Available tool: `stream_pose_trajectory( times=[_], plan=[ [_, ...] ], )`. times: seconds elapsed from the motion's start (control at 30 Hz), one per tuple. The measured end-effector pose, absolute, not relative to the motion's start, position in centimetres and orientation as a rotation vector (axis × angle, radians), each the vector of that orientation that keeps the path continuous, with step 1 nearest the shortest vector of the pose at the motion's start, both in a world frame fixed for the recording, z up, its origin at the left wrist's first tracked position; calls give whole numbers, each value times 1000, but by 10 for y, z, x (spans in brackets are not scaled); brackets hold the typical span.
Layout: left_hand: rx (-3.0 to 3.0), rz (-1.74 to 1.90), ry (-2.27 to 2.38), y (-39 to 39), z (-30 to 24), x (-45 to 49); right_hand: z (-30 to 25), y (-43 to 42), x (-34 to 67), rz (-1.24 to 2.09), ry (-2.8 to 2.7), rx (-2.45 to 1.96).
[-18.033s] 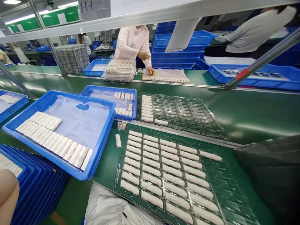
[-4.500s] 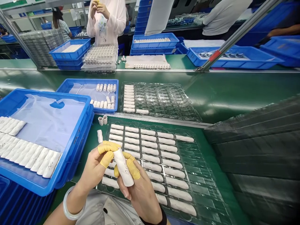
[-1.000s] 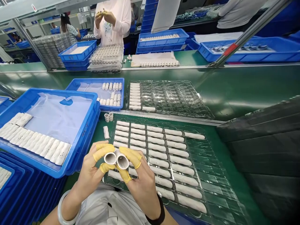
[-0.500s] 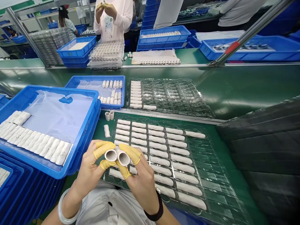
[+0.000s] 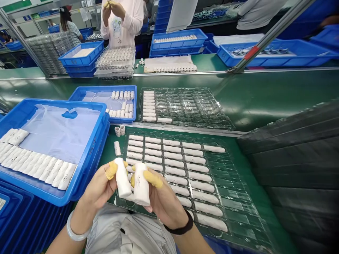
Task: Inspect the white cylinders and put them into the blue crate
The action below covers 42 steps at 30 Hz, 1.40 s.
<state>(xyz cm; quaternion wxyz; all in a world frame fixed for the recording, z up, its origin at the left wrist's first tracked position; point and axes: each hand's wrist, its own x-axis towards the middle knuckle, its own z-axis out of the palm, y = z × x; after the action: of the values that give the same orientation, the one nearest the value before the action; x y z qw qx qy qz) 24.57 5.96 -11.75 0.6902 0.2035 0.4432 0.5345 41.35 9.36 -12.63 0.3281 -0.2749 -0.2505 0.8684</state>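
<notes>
Your left hand (image 5: 97, 187) and right hand (image 5: 165, 199) are close together but not touching, each clamped on its own piece. The left grips a white cylindrical tube (image 5: 122, 178), the right a second white cylindrical tube (image 5: 141, 184), both held upright and just beside each other. Yellow rubber finger cots (image 5: 152, 179) cover some of your fingers. A pale jade bangle (image 5: 72, 227) circles your left wrist and a black wristband (image 5: 182, 225) circles your right.

Your hands and the tubes hang over a clear plastic blister tray (image 5: 227, 187) and hide its near rows of white tubes. It lies on a green surface (image 5: 246, 158). At 9 o'clock sits a large blue plastic crate (image 5: 91, 155) lined with clear film and holding rows of white tubes. At 12 o'clock, two short white rings (image 5: 119, 130) and a loose white tube (image 5: 117, 148) lie on the surface. A smaller blue crate (image 5: 103, 87) sits at 11 o'clock, a second clear tray (image 5: 190, 106) at 1 o'clock, and a dark plastic sheet (image 5: 291, 176) at 3 o'clock. Across the belt, a co-worker in a pale pink sleeve (image 5: 135, 17) stands with both hands raised.
</notes>
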Motion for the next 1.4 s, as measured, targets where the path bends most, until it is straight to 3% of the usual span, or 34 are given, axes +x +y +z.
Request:
stream_pose_trajectory(
  times=[0.13,0.27,1.4],
  plan=[
    [-23,1129,736,67,-129,252,-134,95,411,2361,-42,-623],
    [-257,1087,667,70,-129,256,-141,94,412,2380,133,-549],
    [-101,1097,744,76,-120,256,-139,96,407,2321,162,-572]
  ],
)
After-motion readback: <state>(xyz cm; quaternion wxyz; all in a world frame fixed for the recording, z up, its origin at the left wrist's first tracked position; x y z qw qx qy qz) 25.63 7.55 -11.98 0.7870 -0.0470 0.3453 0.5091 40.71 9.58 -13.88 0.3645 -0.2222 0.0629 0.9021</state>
